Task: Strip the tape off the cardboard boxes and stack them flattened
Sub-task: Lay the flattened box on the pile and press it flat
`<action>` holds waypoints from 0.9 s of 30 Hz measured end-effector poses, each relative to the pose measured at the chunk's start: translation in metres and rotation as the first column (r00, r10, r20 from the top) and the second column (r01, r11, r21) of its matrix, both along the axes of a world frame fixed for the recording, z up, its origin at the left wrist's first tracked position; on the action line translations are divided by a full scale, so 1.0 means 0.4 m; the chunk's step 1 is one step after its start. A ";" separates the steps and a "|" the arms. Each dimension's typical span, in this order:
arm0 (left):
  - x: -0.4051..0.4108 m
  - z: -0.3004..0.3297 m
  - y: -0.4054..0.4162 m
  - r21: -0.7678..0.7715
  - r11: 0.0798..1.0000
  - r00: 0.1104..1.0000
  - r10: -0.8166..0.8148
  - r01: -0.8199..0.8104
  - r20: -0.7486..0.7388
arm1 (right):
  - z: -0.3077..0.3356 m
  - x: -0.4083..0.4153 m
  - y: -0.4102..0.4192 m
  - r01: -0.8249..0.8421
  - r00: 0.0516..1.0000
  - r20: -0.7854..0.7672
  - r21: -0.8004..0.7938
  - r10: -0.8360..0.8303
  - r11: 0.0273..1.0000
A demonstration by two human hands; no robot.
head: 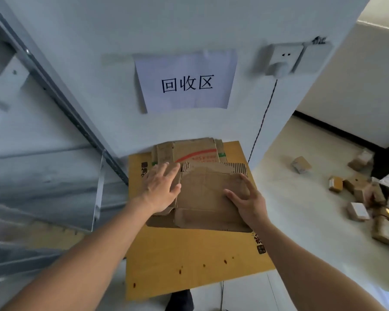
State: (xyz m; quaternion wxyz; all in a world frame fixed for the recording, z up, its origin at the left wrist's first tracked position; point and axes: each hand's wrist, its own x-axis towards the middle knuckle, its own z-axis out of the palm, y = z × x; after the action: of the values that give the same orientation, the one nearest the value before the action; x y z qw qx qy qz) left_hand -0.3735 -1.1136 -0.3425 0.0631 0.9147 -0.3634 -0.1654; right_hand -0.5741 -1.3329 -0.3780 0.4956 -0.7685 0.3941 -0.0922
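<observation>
A plain brown flattened cardboard box (209,194) lies flat atop the stack, corrugated edge showing along its 12 o'clock side. Beneath it, toward 12 o'clock, lies a flattened brown carton with a red arc print (195,151). Both rest on a large yellow-orange flattened cardboard sheet (189,261). At 3 o'clock, well apart, small brown cardboard boxes (368,198) lie scattered, unflattened.

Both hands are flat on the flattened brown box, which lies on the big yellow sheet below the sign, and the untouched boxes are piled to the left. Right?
Not quite: the head view shows the untouched boxes on the right. Left hand, right hand, flattened brown box, yellow sheet and sign are as stated.
</observation>
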 end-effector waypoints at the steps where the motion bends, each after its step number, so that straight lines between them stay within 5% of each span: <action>1: 0.035 -0.018 -0.020 -0.006 1.000 1.000 -0.001 0.001 -0.017 | -0.008 0.036 -0.012 -0.006 1.000 -0.010 0.002 0.006 1.000; 12: 0.329 -0.220 -0.155 0.086 0.996 0.992 -0.004 0.015 -0.130 | -0.151 0.394 -0.190 -0.123 0.986 -0.118 -0.021 0.120 0.992; 27: 0.398 -0.373 -0.177 0.088 0.992 0.976 -0.065 0.085 -0.207 | -0.253 0.512 -0.248 -0.198 0.893 -0.442 -0.225 0.081 0.954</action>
State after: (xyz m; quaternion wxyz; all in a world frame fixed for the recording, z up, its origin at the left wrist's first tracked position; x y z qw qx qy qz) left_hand -0.2142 -1.1843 -0.4916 0.0495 0.8805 -0.3808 -0.2780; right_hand -0.3695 -1.4322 -0.4793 0.2957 -0.8553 0.4207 0.0631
